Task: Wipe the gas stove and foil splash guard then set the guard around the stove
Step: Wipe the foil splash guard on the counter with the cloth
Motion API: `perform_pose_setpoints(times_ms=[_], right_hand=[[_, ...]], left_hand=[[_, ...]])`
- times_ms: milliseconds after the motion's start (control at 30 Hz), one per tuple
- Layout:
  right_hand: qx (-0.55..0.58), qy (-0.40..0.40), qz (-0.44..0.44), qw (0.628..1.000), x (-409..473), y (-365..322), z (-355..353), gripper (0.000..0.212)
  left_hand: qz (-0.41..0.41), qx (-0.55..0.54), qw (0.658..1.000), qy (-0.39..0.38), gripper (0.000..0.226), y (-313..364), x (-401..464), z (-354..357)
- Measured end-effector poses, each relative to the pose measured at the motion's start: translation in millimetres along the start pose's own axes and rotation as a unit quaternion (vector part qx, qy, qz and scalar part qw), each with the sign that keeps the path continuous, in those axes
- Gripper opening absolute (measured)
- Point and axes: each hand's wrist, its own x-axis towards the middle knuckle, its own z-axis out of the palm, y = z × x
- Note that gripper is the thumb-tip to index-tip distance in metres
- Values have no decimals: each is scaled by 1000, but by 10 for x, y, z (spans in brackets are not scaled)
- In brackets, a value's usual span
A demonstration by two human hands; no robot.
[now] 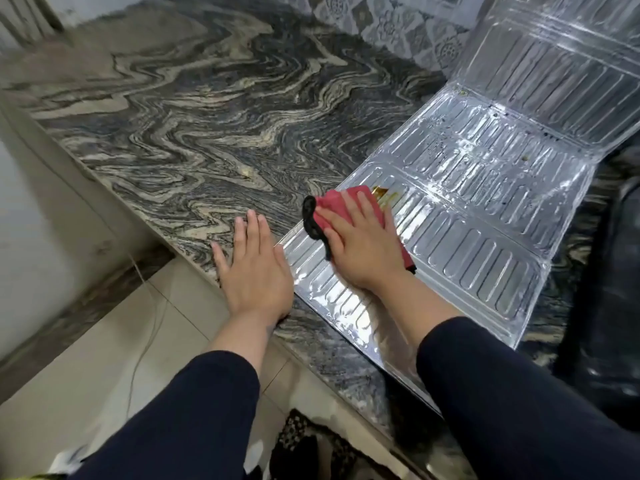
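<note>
Wiping stage, and it's the foil splash guard (467, 209) getting the attention. The guard lies unfolded on the marbled stone bench (194, 126), out at three o'clock from centre, its near panels flat and its far panel tipped up toward the patterned wall tiles (391, 26) at one o'clock. The right hand (360, 244) presses a red cloth (341, 206) with a dark edge flat onto the near-left panel, fingers (363, 206) spread and extended over the cloth, palm down, pinning it rather than gripping. Just past the fingertips sits a brown greasy smear (384, 195), with dark specks further up the middle panel. The left hand (252, 261) lies flat on the bench at the guard's left edge, fingers together and straight, holding nothing, likely steadying.

Next move, I'd say: push the cloth forward through that smear, then work up the remaining panels. Thin foil buckles easily, so even pressure matters.

The gas stove isn't clearly in view; a dark shape (602, 323) at four o'clock can't be identified. A thin cord (145, 334) trails over the floor tiles at eight o'clock, clear of the work.
</note>
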Motion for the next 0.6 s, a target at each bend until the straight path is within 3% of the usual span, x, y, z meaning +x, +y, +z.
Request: perform_pose_setpoints(times_ms=[233,367,600], right_hand=[[-20,14,144,989,778,997,-257,51],[-10,8,193,981,882,900,-294,52],[-10,3,-24,1000,-24,-210,8,50]], left_hand=[[-4,11,1000,6,56,-12,7,21],[-5,11,1000,8,56,8,12,6],[-3,2,1000,0,55,20,11,-20]])
